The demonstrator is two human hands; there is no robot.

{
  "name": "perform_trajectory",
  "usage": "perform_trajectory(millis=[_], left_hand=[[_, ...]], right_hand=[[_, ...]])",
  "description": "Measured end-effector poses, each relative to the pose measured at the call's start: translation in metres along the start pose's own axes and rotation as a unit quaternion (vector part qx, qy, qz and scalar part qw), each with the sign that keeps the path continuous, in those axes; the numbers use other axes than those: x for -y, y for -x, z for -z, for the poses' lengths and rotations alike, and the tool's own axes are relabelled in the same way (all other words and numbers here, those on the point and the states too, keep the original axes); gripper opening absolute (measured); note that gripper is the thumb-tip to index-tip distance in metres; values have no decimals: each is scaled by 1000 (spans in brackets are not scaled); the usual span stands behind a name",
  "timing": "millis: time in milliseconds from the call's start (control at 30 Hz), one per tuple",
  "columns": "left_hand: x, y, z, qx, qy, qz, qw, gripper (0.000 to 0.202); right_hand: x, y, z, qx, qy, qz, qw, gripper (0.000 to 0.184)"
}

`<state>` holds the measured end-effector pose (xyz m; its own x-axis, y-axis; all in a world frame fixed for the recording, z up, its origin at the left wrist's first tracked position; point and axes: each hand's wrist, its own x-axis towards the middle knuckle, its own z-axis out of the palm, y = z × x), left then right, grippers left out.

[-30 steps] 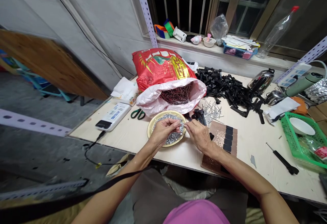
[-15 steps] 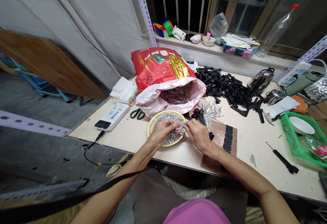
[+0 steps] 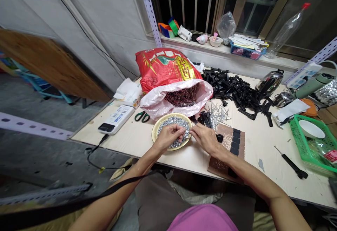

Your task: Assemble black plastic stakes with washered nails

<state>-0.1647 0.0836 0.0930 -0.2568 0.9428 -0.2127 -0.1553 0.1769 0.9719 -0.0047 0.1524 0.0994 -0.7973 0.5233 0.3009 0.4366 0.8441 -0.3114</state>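
Over a yellow bowl [image 3: 154,140] full of small silvery metal rings or nuts [image 3: 172,121], my left hand [image 3: 170,135] pinches thumb against fingers. My right hand [image 3: 205,138] is also pinched, at the bowl's right rim, its fingertips a small gap from the left ones. Whatever sits between either set of fingertips is too small to make out. Behind my right hand lie thin silvery metal pins [image 3: 219,113] in a loose pile and a few black plastic parts [image 3: 206,118]. A brown board with black pads [image 3: 223,143] is partly under my right forearm.
A red sack [image 3: 165,67] of dark thin rods stands behind the bowl. Black plastic parts [image 3: 237,90] are heaped at the back. Green-handled scissors [image 3: 142,117] and a white device [image 3: 116,120] lie left; a screwdriver [image 3: 293,166] and green basket [image 3: 297,139] are right.
My hands have drawn slightly apart at the fingertips. A thin metal piece seen between them earlier no longer shows clearly.
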Motion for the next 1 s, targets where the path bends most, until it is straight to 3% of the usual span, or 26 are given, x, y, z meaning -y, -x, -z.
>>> perform_trajectory(millis=[133, 300, 500, 667, 800, 1000], left_hand=[[-1, -3, 3, 31, 73, 60, 995, 36], [-8, -6, 3, 44, 157, 111, 980, 32], [-10, -3, 0, 59, 167, 111, 978, 28], [-11, -4, -9, 66, 154, 125, 978, 32], [-10, -5, -16, 41, 113, 85, 989, 35], [-8, 1, -20, -24, -56, -45, 997, 14]], right_hand=[[-2, 1, 0, -37, 56, 51, 996, 25], [-9, 5, 1, -57, -40, -4, 998, 21], [-10, 12, 1, -75, -151, -40, 985, 15], [-14, 16, 2, -79, -167, -47, 982, 15], [-16, 19, 3, -83, -124, -18, 989, 16], [-10, 26, -1, -83, 52, -6, 995, 23]])
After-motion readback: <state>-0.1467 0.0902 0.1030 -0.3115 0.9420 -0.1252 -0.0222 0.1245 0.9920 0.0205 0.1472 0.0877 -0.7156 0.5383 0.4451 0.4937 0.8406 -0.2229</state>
